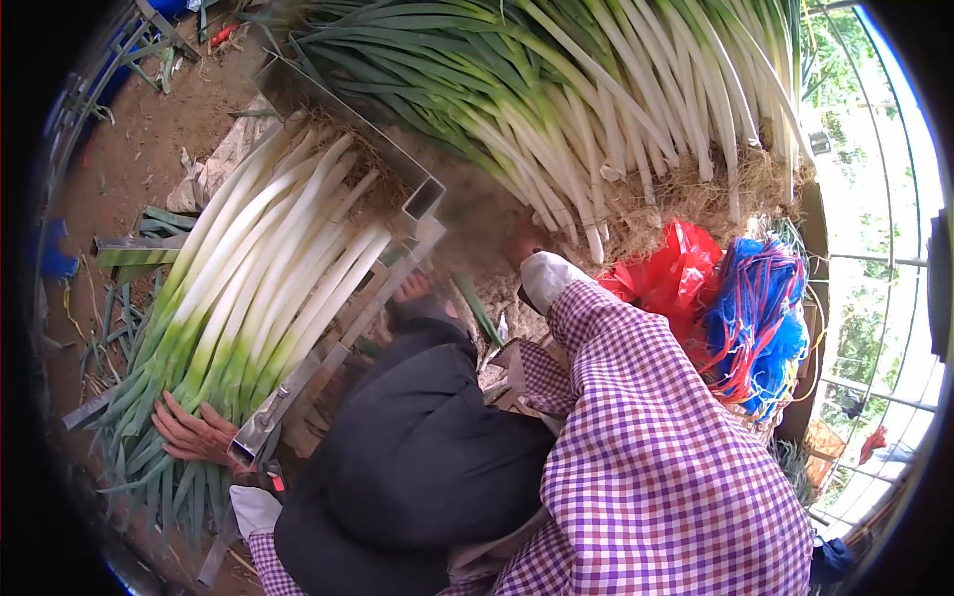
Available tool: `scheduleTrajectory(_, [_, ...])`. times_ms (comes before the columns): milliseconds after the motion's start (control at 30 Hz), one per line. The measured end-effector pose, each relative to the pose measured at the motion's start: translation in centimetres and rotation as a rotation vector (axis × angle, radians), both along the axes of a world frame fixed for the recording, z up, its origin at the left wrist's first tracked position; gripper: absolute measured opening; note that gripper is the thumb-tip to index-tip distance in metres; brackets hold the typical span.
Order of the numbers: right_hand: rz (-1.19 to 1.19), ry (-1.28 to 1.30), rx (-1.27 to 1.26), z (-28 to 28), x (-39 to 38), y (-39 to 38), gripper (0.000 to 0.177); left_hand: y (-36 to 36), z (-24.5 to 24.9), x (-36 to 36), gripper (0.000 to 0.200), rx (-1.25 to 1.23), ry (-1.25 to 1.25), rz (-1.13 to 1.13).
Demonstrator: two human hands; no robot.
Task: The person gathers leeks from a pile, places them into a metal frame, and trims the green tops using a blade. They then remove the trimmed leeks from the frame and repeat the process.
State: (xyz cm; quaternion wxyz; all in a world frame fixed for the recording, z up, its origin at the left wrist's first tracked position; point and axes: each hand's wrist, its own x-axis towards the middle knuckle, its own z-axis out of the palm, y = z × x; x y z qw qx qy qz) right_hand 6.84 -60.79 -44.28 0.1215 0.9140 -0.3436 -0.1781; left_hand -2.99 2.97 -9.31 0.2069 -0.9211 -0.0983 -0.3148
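My left hand [196, 433] lies with its fingers spread across the green leaves of a bundle of long green onions [253, 258]. The bundle's white stalks point up toward its roots, and the leaves hang down to the lower left. My right hand [524, 244] is at the lower edge of a big pile of green onions [586, 129], close to the root ends. Blur and the sleeve cuff hide its fingers, so whether it holds anything does not show. A metal frame [328, 109] of square tubing surrounds part of the bundle.
Red plastic [681, 263] and a heap of blue and red ties [755, 318] lie right of my right arm. A bare foot [412, 288] is between the frame and my right hand. Brown ground [119, 179] with leaf scraps spreads at left; wire mesh [874, 268] stands at right.
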Motion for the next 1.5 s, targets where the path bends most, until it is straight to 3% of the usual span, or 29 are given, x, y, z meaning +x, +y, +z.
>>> scheduleTrajectory(33, [-0.039, -0.045, -0.052, -0.3, -0.2, 0.1, 0.079, 0.1, -0.1, -0.1, 0.060, -0.009, 0.009, -0.003])
scheduleTrajectory(67, [-0.022, 0.062, 0.064, -0.4, -0.2, -0.5, 0.080, 0.3, -0.2, -0.2, 0.060, -0.018, 0.018, -0.007])
scheduleTrajectory(233, [-0.026, -0.196, -0.139, 5.4, 0.6, 2.3, 0.076, 0.2, -0.4, -0.2, 0.060, -0.036, 0.044, 0.003])
scheduleTrajectory(300, [0.211, -0.316, -0.257, 9.3, 0.3, 3.3, 0.070, 0.5, -0.3, -0.3, 0.060, -0.033, 0.044, -0.009])
scheduleTrajectory(333, [0.453, -0.384, -0.330, 11.6, -0.8, 3.7, 0.065, 0.5, -0.3, -0.3, 0.060, -0.035, 0.045, -0.003])
scheduleTrajectory(400, [0.576, -0.366, -0.216, 16.8, -0.8, 4.8, 0.059, 0.4, -0.4, -0.3, 0.060, -0.037, 0.051, 0.012])
scheduleTrajectory(500, [0.184, -0.102, 0.304, 25.1, 1.3, 5.7, 0.054, 0.1, -0.3, -0.2, 0.060, -0.044, 0.030, -0.017])
scheduleTrajectory(567, [-0.084, 0.071, 0.641, 27.5, 2.7, 5.7, 0.051, 0.2, -0.4, -0.1, 0.060, -0.033, 0.028, -0.012])
scheduleTrajectory(667, [0.275, 0.162, 0.928, 21.2, 2.1, 4.0, 0.050, 0.4, -0.4, -0.2, 0.059, -0.028, 0.030, -0.015])
scheduleTrajectory(767, [-0.036, 0.227, 1.471, 23.3, 0.0, 3.1, 0.055, 0.2, -0.5, -0.3, 0.058, -0.036, 0.044, -0.016])
scheduleTrajectory(833, [0.694, -0.009, 1.232, 17.6, -1.3, 2.0, 0.056, 0.2, -0.1, -0.3, 0.058, -0.033, 0.056, -0.011])
scheduleTrajectory(900, [0.845, -0.063, 1.130, 16.9, -1.9, 1.8, 0.054, -0.1, 0.0, -0.4, 0.058, -0.032, 0.074, -0.012])
scheduleTrajectory(1033, [0.092, 0.075, 1.342, 20.6, -1.6, 3.2, 0.046, -0.2, 0.0, -0.2, 0.058, 0.016, 0.036, 0.018])
scheduleTrajectory(1100, [-0.019, -0.033, 1.373, 21.5, -1.5, 3.1, 0.044, -0.5, 0.4, -0.5, 0.058, -0.010, 0.063, 0.029])
scheduleTrajectory(1167, [0.127, -0.246, 1.360, 24.0, -2.6, 3.9, 0.043, -0.9, 0.8, -0.7, 0.061, -0.029, 0.113, 0.064])
scheduleTrajectory(1200, [0.017, -0.266, 1.446, 26.2, -2.6, 4.5, 0.045, -1.0, 0.7, -0.8, 0.061, -0.027, 0.116, 0.072])
scheduleTrajectory(1300, [0.183, -0.496, 1.328, 28.2, -3.3, 4.7, 0.037, -1.5, 1.3, -0.9, 0.062, -0.053, 0.124, 0.070])
scheduleTrajectory(1433, [-0.026, -0.350, 1.633, 35.3, -4.3, 3.7, 0.028, -1.7, 1.7, -1.2, 0.060, -0.061, 0.136, 0.071])
scheduleTrajectory(1500, [-0.065, -0.423, 1.628, 37.7, -5.7, 2.1, 0.025, -2.1, 2.2, -1.3, 0.059, -0.077, 0.139, 0.068])
